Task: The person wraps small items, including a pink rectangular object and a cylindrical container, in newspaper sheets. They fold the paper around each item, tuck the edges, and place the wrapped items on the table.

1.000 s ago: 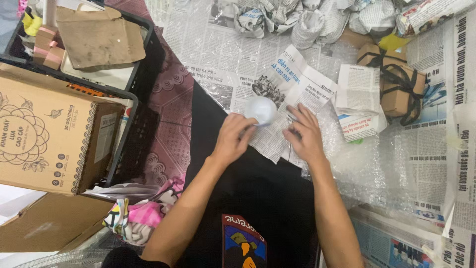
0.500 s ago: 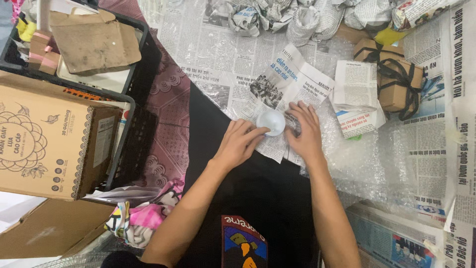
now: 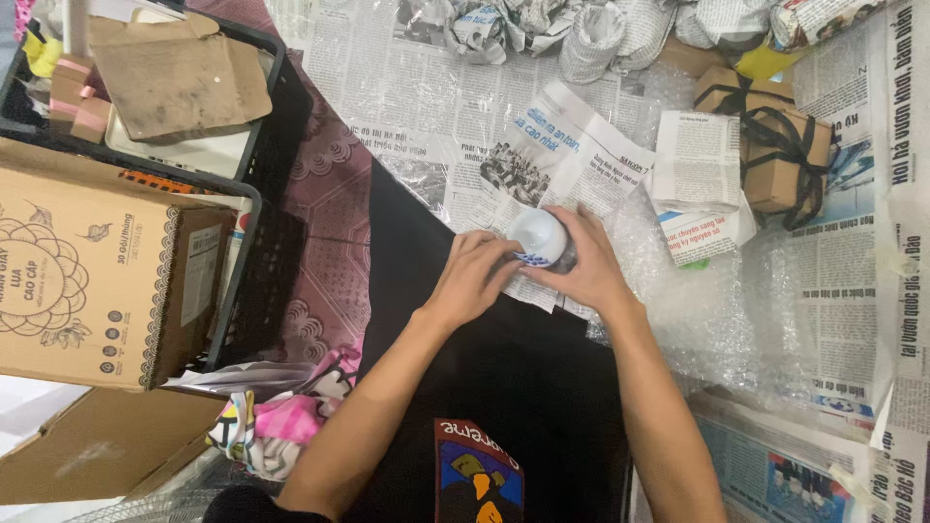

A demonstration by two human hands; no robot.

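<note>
Cup (image 3: 539,235), small, white and round with a blue mark low on its side: where is it?

— It sits between both hands, just above a loose sheet of newspaper (image 3: 567,160) spread on the work surface, near the middle of the view.

— What are the hands doing?

— The left hand (image 3: 472,279) curls around the cup's near left side, fingers bent and touching it. The right hand (image 3: 586,266) cups it from the right, thumb and fingers closed against its wall. Both hold the cup together; neither is spread wide.

— What lies under the sheet?

— More newspaper pages, and to the right a layer of clear bubble wrap (image 3: 712,310). A black cloth (image 3: 504,378) covers the area beneath the forearms.

— And around that?

— Along the top edge sits a row of crumpled newspaper bundles (image 3: 542,24). At the upper right are small brown boxes tied with dark ribbon (image 3: 775,145), with a folded stack of newspaper pieces (image 3: 699,179) just beside them. On the left stands a black plastic crate (image 3: 257,242) holding torn cardboard (image 3: 179,77), and in front of it a large printed cardboard box (image 3: 92,276).
</note>
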